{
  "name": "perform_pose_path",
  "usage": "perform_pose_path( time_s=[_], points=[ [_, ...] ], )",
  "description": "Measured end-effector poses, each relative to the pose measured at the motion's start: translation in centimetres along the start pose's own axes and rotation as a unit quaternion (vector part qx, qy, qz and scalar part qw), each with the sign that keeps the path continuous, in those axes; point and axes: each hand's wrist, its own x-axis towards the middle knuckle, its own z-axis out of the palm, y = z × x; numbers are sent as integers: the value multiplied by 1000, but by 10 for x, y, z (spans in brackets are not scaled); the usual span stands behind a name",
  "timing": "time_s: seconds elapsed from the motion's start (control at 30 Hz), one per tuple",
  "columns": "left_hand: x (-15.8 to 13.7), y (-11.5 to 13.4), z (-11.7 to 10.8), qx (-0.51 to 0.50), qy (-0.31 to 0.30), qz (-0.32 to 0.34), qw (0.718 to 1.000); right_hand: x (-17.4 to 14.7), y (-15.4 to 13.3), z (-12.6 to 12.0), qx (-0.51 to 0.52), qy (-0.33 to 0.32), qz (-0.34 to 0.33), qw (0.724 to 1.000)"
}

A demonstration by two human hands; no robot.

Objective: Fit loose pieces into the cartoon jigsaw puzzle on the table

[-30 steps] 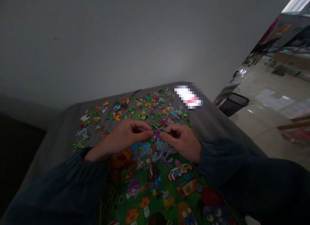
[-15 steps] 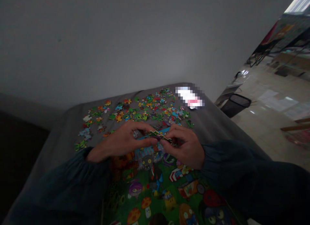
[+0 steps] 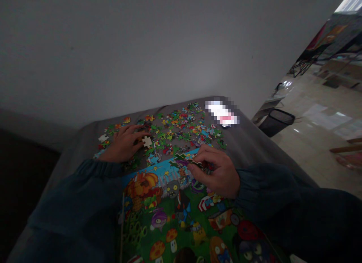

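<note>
My right hand [image 3: 216, 170] pinches several joined jigsaw puzzle pieces [image 3: 182, 160], green and purple, between thumb and fingers just above the top of the picture sheet [image 3: 152, 231]. That sheet shows cartoon zombies, mushrooms and a pumpkin on green, under a blue strip. Over the loose pieces to the left is my left hand [image 3: 124, 142], thumb and index finger closed about a puzzle piece [image 3: 147, 142] whose pale back faces me. Its other fingers stretch out over the pile.
Many loose puzzle pieces [image 3: 183, 121] are spread across the grey cloth-covered table [image 3: 246, 149]. A phone with a bright, pixelated screen [image 3: 222, 113] lies at the back right. Behind stands a plain wall [image 3: 155, 51]. To the right, a dark mesh bin [image 3: 277, 121] is on the tiled floor.
My left hand has let go of the joined pieces and moved left and back to the loose ones, where it has a pale-backed piece. My right hand has stayed in place, still holding the joined pieces.
</note>
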Motion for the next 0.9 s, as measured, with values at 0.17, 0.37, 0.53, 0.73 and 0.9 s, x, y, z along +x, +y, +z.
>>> perform_pose_path(
  time_s=[0.17, 0.37, 0.53, 0.73, 0.9],
  points=[
    [2, 1, -5, -16, 6, 29, 999, 0, 0, 0, 2, -13, 6, 1000],
    [4, 11, -18, -111, -5, 84, 990, -1, 0, 0, 12, -16, 9, 1000],
    [0, 7, -33, -129, 35, -49, 990, -2, 0, 0, 5, -21, 13, 1000],
    [3, -4, -20, -80, 55, -110, 989, -2, 0, 1, 9, -27, 15, 999],
    [4, -8, -9, -76, 26, -66, 995, -3, 1, 2, 12, -24, 6, 1000]
  ],
)
